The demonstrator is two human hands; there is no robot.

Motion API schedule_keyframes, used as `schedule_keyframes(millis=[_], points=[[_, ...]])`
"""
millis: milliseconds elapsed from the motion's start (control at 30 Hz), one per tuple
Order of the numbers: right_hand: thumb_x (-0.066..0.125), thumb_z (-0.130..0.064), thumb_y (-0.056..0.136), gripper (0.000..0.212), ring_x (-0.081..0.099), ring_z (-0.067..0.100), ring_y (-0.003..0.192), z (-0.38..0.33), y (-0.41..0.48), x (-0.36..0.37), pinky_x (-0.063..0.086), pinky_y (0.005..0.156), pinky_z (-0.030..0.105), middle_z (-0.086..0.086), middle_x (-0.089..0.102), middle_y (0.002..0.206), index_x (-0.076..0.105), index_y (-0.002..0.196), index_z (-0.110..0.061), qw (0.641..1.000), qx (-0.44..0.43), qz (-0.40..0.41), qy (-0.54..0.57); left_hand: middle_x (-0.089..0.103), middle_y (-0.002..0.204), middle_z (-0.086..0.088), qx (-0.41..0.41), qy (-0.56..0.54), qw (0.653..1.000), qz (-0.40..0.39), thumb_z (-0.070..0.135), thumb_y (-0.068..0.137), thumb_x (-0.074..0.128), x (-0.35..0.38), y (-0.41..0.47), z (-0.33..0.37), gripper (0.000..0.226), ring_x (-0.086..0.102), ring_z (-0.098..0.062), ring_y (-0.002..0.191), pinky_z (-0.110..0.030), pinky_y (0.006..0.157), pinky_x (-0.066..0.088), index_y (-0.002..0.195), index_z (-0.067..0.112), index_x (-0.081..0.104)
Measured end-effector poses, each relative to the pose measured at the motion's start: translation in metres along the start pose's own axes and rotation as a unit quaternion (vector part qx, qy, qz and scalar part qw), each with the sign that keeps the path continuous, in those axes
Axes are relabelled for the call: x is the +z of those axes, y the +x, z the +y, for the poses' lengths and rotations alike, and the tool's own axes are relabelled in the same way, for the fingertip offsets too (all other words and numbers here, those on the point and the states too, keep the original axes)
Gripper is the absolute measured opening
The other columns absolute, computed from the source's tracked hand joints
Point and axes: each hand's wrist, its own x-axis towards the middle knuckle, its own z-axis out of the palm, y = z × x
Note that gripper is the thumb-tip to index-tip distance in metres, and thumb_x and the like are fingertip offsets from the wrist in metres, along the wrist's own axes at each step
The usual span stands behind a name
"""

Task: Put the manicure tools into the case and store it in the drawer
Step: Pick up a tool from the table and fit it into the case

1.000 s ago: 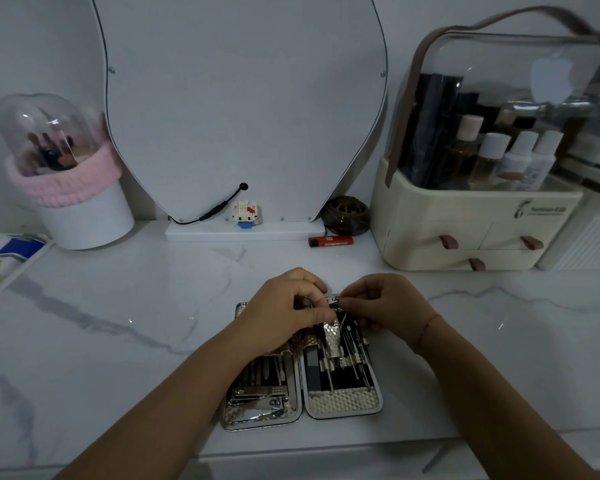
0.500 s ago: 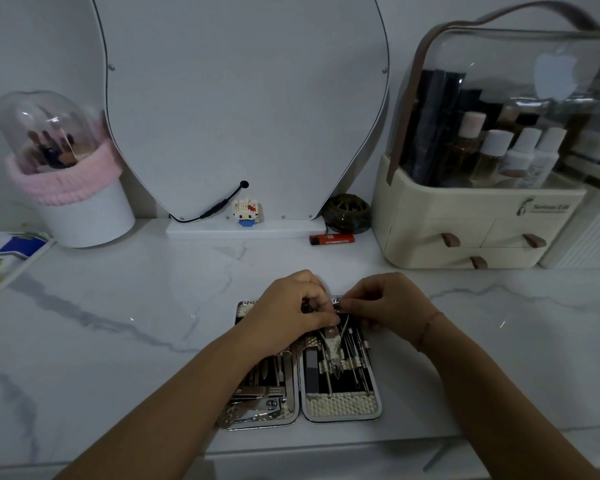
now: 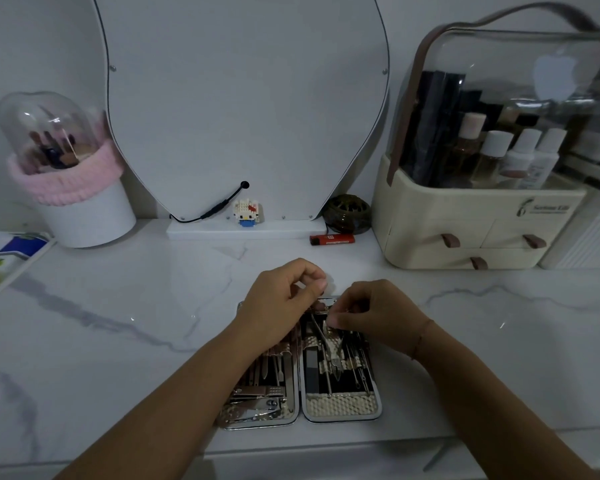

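The manicure case (image 3: 302,386) lies open and flat, two silvery halves side by side. Slim metal tools (image 3: 336,362) sit in rows inside both halves, running lengthwise, just below and toward the wrists from the pinching fingertips.

thin red wrist string (image 3: 420,337), bare forearms

Left hand (image 3: 278,303) now lifted off the nippers (image 3: 329,344), right hand (image 3: 371,313) lower.
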Motion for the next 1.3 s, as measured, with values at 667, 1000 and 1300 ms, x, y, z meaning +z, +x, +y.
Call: schedule_keyframes(millis=[667,1000,1300], points=[[0.069,-0.023,0.076,0.008,0.051,0.007,0.063,-0.007,0.005,0.001,0.043,0.062,0.016,0.002,0.065,0.072,0.073,0.077,-0.015,0.997,0.018,-0.041,-0.067,0.059,0.073,0.019,-0.069,0.072,0.995,-0.019,0.038,0.092,0.054,-0.003,0.007,-0.015,0.022,0.052,0.014,0.063,-0.006,0.056,0.035,0.085,0.022,0.068],[0.067,-0.019,0.078,0.013,0.048,0.002,0.056,-0.010,0.014,0.000,0.037,0.057,0.013,-0.012,0.054,0.061,0.063,0.065,-0.020,0.991,0.025,-0.076,-0.105,0.060,0.071,0.014,-0.062,0.073,0.995,-0.024,0.039,0.092,0.054,-0.002,0.008,-0.017,0.024,0.052,0.008,0.064,-0.008,0.057,0.036,0.080,0.022,0.066],[0.065,-0.030,0.078,0.020,0.048,0.005,0.068,-0.014,0.014,-0.001,0.047,0.075,0.027,-0.011,0.052,0.071,0.054,0.063,-0.025,0.981,0.045,-0.090,-0.168,0.060,0.072,0.015,-0.062,0.084,0.994,-0.020,0.038,0.093,0.053,-0.002,0.008,-0.016,0.026,0.052,0.003,0.066,-0.009,0.057,0.033,0.082,0.020,0.067]])
